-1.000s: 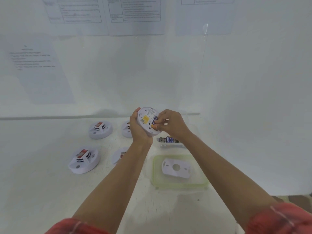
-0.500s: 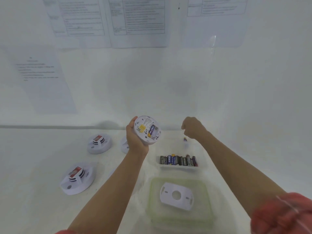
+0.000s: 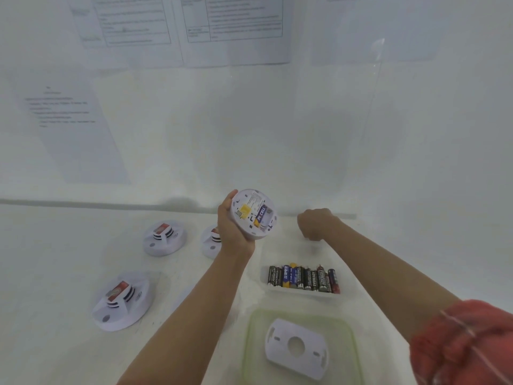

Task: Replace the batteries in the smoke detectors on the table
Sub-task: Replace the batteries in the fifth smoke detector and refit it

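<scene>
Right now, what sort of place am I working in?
Likely a staged test station: printed sheets on plain white walls, smoke detectors laid out on the table, batteries in a tray.

Smoke detector [image 3: 122, 301] at 8 o'clock looks like matte white plastic, batteries [image 3: 304, 279] at 5 o'clock glossy, sleeve's [image 3: 466, 343] cloth.

2 printed sheets w/ tables, left one [image 3: 130, 26] & right one [image 3: 236, 23], stuck high on white wall [image 3: 277, 134]. Plain text sheet [image 3: 72, 129] lower, far left. Green-rimmed clear container [image 3: 248, 345] at bottom, near centre-right; print too blurred to read.
</scene>
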A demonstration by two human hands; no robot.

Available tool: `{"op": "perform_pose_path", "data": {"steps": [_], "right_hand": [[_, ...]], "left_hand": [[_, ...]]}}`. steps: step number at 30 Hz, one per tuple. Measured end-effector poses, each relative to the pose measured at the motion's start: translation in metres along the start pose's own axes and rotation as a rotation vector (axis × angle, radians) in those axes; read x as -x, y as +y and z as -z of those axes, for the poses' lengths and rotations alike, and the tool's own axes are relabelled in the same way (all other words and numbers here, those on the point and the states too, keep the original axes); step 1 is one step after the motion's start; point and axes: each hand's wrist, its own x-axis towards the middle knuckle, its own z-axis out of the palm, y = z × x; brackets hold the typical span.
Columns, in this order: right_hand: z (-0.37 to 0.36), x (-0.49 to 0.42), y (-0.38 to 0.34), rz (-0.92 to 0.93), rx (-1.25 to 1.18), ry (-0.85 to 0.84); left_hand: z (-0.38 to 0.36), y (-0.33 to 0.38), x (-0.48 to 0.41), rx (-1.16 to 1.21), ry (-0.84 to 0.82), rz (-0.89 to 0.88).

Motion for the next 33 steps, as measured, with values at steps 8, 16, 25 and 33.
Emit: {"op": "perform_pose_path", "data": {"steps": [8, 16, 25, 33], "right_hand": [[0.036, 0.024, 0.022, 0.063, -0.778, 0.245], [0.037, 0.075, -0.036, 0.087, -1.234, 0.519], [0.018, 0.104, -0.088, 0.104, -1.124, 0.656], [0.008, 0.125, -0.116, 0.018, -1.023, 0.656]], "left_hand": [[0.005, 0.001, 0.003, -0.014, -0.002, 0.023], [0.008, 0.005, 0.025, -0.044, -0.061, 0.046], [0.028, 0.015, 0.050, 0.038, -0.068, 0.052], [0.048, 0.018, 0.063, -0.006, 0.029, 0.122]]}}
